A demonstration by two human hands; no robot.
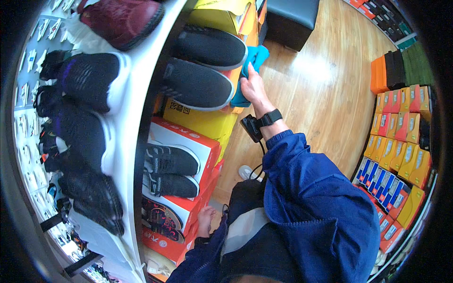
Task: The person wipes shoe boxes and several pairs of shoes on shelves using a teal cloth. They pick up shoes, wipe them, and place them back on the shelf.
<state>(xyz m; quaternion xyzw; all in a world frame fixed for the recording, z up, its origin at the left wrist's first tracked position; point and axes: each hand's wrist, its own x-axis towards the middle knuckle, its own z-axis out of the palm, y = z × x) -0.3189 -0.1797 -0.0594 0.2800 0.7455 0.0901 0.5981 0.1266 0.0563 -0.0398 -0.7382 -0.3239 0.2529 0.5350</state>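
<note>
My right hand (252, 86) grips a teal cloth (244, 95). The cloth lies against the fronts of the shoeboxes, close to the toes of a pair of dark slip-on shoes (212, 49). Those shoes rest above a yellow shoebox (198, 120) that bears a printed code. Lower down, my left hand (206, 217) hangs beside a red and white shoebox (208, 159), its fingers loosely curled; whether it touches the box or holds anything is unclear. Black lace-up shoes (173, 169) and patterned shoes (162, 215) lie near it.
A white shelf (141, 106) at left carries black sneakers (88, 81) and a maroon shoe (120, 21). A black padded stool (292, 21) stands on the wood floor (318, 102). Stacked shoeboxes (396, 141) line the right side. A strapped device with a cable (252, 127) sits on my right wrist.
</note>
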